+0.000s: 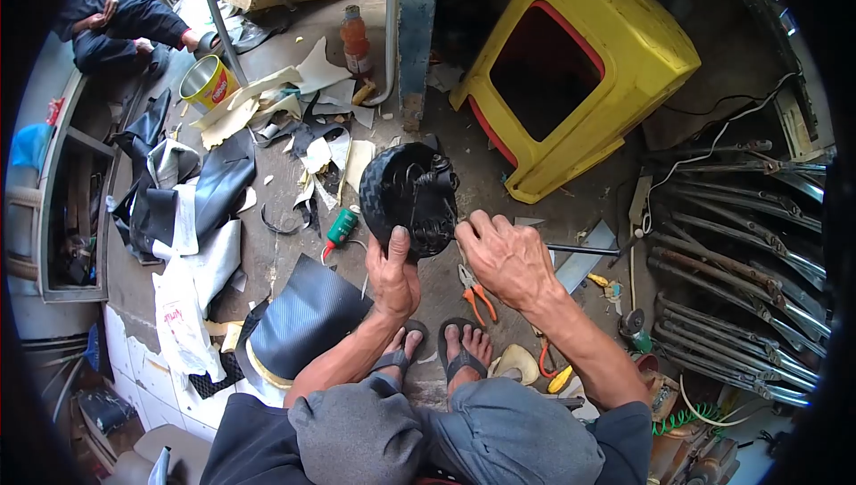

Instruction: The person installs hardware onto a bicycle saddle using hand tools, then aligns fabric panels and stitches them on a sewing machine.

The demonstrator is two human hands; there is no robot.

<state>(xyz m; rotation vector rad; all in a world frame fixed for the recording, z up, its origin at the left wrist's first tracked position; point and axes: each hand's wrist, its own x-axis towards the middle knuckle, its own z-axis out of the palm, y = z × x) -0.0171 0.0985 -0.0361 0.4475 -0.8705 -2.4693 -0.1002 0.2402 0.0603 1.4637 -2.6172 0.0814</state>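
Observation:
My left hand (390, 278) grips the lower edge of a round black padded piece (385, 191), its thumb against the near side. The piece has a chequered outer cover, and its dark inner side holds what looks like bunched black material. My right hand (508, 258) is closed around a long, thin dark rod (584, 250) that sticks out to the right; its other end meets the padded piece's right edge. Orange-handled pliers (477, 293) lie on the floor below my right hand. A green bottle with a red cap (341, 228) lies left of the piece.
A yellow plastic stool (571, 57) lies tipped at the upper right. Metal frames (731, 262) are stacked along the right. Black sheet material (308, 324) and scraps (330, 151) cover the left floor. Another person (125, 17) sits at the upper left near a yellow tin (209, 84).

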